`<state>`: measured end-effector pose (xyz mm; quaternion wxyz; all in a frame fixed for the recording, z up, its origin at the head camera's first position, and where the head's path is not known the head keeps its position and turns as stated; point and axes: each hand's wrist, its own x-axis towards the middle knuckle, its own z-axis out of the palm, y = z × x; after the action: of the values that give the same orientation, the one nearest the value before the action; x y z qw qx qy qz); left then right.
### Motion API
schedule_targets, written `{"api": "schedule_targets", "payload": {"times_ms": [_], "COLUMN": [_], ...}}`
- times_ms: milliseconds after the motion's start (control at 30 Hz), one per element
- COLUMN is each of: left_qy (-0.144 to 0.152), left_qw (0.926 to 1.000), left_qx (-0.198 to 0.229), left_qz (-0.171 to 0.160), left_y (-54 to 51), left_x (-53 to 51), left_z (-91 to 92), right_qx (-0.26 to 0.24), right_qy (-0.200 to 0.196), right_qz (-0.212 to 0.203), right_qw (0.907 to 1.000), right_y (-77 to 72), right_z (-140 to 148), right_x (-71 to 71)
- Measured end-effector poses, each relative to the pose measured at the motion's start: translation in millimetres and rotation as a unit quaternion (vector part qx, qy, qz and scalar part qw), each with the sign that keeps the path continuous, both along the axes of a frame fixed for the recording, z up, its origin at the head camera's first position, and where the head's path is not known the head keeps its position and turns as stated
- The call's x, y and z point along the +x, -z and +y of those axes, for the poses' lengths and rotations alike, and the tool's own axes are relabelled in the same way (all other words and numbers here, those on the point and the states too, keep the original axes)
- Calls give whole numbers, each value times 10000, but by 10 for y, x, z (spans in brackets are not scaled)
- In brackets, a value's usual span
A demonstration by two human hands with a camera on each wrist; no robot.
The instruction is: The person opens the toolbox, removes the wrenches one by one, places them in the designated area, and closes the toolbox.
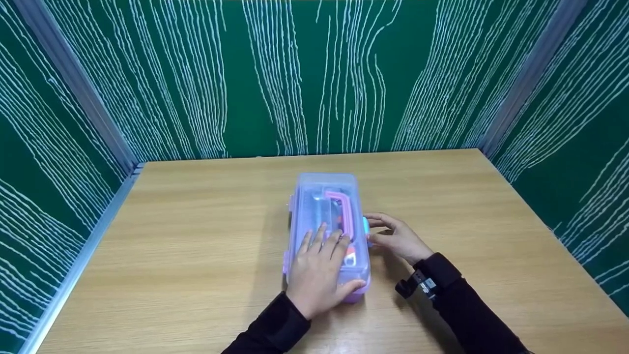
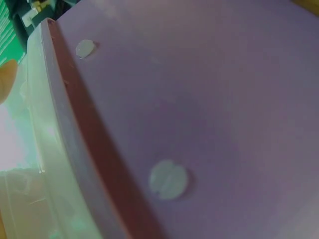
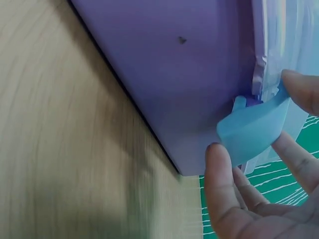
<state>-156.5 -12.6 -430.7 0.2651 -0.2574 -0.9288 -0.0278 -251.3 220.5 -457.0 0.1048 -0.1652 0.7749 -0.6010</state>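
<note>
A purple plastic box (image 1: 307, 216) with a clear lid (image 1: 327, 182) stands lengthwise on the wooden table. A pink handle (image 1: 347, 211) is set in the lid. My left hand (image 1: 317, 278) rests on the near part of the lid, fingers spread and thumb towards the near right corner. At the right side, my right hand (image 1: 400, 241) holds a light blue latch (image 3: 254, 129) between thumb and fingers. The latch tilts outward from the purple wall (image 3: 164, 74) in the right wrist view. The box's contents are blurred through the lid.
The wooden table (image 1: 196, 236) extends around the box. Green panels with white wavy lines (image 1: 314, 78) stand behind and at both sides, with metal posts (image 1: 83, 83) at the corners. A small device (image 1: 417, 285) is strapped to the right wrist.
</note>
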Motion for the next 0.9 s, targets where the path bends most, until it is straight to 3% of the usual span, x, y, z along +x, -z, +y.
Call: {"api": "schedule_targets", "payload": {"times_ms": [233,467,700,900], "left_qy": [-5,-20,-11,0], "left_qw": [10000,10000,10000,10000], "left_qx": [29,-12,-6,-8], "left_qz": [52,4,-83,-36], "left_y": [1,-4,-8,-6], "left_x": [5,3,1,4], "left_z": [4,5,3,10], "right_qx": [-198,-242,-425,-171], "right_qy": [85,-69,-87,-241], "right_qz": [-152,47,-44,156], "right_qw": [9997,9997,9990,9994], "right_y": [-46,-100,-135,-146], "right_z": [38,25,40,100], "right_x": [6,18,17,13]}}
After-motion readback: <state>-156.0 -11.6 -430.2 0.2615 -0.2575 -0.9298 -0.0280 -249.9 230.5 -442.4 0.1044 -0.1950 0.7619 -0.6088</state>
